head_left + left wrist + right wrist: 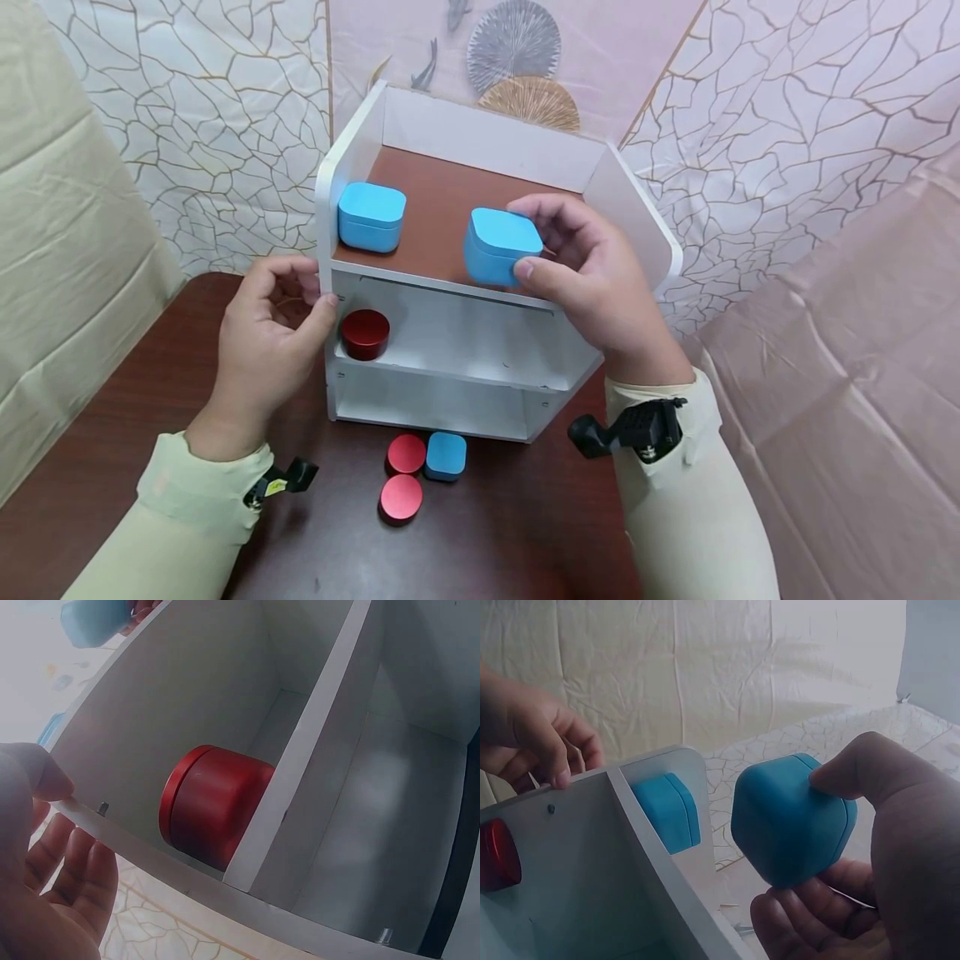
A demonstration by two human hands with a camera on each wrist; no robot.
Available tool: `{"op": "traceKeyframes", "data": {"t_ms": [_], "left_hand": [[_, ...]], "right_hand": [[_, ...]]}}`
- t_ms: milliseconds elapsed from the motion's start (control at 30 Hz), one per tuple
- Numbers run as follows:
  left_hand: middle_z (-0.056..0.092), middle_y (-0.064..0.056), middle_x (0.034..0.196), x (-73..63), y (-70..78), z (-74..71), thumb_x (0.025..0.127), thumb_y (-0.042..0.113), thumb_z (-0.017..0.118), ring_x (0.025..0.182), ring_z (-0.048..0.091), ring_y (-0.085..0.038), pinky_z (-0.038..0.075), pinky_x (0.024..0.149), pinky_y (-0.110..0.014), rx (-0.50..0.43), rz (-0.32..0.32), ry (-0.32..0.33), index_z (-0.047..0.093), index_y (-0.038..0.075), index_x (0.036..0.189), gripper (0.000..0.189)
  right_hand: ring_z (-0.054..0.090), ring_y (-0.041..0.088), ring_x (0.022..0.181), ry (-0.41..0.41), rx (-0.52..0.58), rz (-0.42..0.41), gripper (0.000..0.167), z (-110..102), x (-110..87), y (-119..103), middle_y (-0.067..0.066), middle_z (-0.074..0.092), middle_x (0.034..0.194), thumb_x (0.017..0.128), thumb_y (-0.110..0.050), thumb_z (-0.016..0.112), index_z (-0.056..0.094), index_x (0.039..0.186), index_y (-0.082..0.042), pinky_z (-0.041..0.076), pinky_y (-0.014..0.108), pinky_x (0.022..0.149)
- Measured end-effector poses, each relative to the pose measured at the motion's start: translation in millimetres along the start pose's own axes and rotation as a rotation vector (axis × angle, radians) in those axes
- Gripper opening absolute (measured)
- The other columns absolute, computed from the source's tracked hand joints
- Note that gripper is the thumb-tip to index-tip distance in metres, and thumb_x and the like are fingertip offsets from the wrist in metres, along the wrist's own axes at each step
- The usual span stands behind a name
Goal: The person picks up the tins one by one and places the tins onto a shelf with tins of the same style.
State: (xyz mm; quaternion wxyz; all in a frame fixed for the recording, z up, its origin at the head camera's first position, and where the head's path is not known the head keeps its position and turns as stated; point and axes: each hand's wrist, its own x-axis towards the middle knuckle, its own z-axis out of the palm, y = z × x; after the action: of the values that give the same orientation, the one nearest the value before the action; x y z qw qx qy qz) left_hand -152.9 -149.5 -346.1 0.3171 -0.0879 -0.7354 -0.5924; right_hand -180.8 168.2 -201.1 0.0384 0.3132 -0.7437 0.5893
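Note:
My right hand (592, 267) pinches a blue square tin (495, 250) with rounded corners between thumb and fingers. It is held over the front of the brown top shelf (442, 187) of a small white shelf unit (637, 217). A second blue tin (371, 218) stands at that shelf's left end, beside the side panel. On the tier below, a round red tin (214, 799) sits near the left wall. My left hand (273, 333) grips the front edge of the left side panel, thumb on the edge and fingers curled along its outer face.
In front of the unit, two round red tins (401, 497) and one blue tin (446, 456) lie close together on the dark brown table (517, 533). Patterned cloth (217, 108) hangs behind, and plain cloth (847, 358) hangs at the right.

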Motion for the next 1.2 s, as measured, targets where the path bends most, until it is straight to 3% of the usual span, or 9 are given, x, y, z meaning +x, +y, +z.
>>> {"op": "traceKeyframes", "data": {"t_ms": [333,767,1200], "left_hand": [[0.063,0.008,0.109,0.2,-0.5,-1.4,0.102,0.009,0.076,0.102,0.062,-0.018,0.054,0.084,-0.018,0.003,-0.001,-0.001,0.066,0.005,0.137,0.037],[0.063,0.007,0.108,1.3,-1.7,-0.6,0.102,0.008,0.076,0.101,0.062,-0.019,0.054,0.083,-0.018,-0.035,0.005,-0.012,0.067,0.005,0.136,0.036],[0.064,0.004,0.108,1.6,-2.2,-1.6,0.102,0.009,0.076,0.1,0.062,-0.018,0.054,0.083,-0.018,-0.026,0.008,-0.014,0.067,0.006,0.136,0.036]], "right_hand": [[0.071,0.025,0.103,0.016,-0.048,-0.007,0.043,3.9,17.0,-5.3,0.008,0.073,0.118,0.093,-0.008,0.077,0.072,0.136,-0.006,0.059,0.031,0.099],[0.072,0.029,0.104,0.04,-0.151,0.061,0.042,9.5,32.8,-2.4,0.009,0.072,0.12,0.094,-0.014,0.079,0.074,0.135,-0.01,0.06,0.03,0.097],[0.071,0.029,0.103,0.028,-0.177,0.092,0.04,15.5,45.1,7.5,0.008,0.072,0.117,0.093,-0.013,0.082,0.074,0.133,-0.01,0.059,0.028,0.093]]}}
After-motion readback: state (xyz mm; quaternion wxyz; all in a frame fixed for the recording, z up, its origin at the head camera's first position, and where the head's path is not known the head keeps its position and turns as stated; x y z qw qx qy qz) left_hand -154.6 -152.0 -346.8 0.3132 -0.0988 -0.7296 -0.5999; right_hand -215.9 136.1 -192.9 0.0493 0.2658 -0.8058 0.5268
